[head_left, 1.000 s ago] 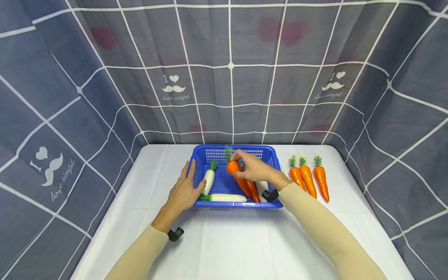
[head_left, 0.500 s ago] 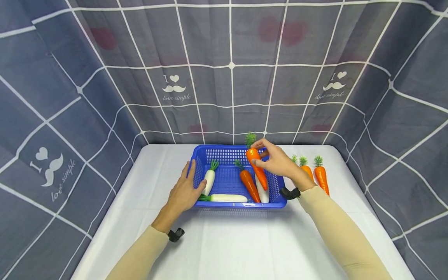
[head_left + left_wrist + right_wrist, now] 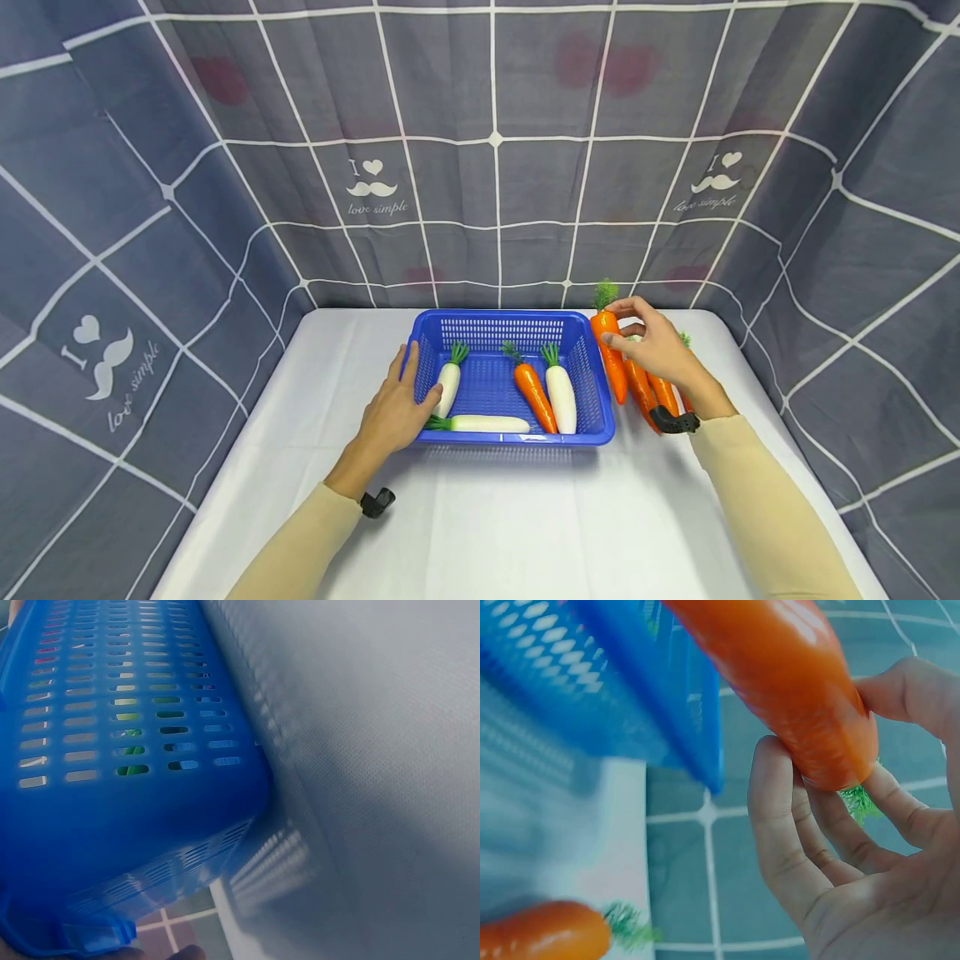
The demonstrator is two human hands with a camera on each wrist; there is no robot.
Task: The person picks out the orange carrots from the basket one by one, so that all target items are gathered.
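My right hand (image 3: 651, 340) pinches a carrot (image 3: 609, 354) near its leafy top, just outside the basket's right wall. In the right wrist view, thumb and fingers close round the thick end of that carrot (image 3: 802, 697). The blue plastic basket (image 3: 510, 439) holds another carrot (image 3: 535, 398) beside a white radish (image 3: 560, 402). A second white radish (image 3: 447, 388) leans along the left side, and a third radish (image 3: 487, 424) lies across the front. My left hand (image 3: 397, 408) rests on the basket's left edge with fingers extended. The left wrist view shows the slotted basket wall (image 3: 135, 810) close up.
Several carrots (image 3: 640, 395) lie on the white tablecloth (image 3: 510, 517) right of the basket, partly hidden by my right hand and wrist. A grey checked curtain (image 3: 450, 192) encloses the table at the back and both sides.
My right hand has lifted the carrot out of the basket and carried it right, past the right rim. The radish it covered now shows fully. My left hand has stayed in place.
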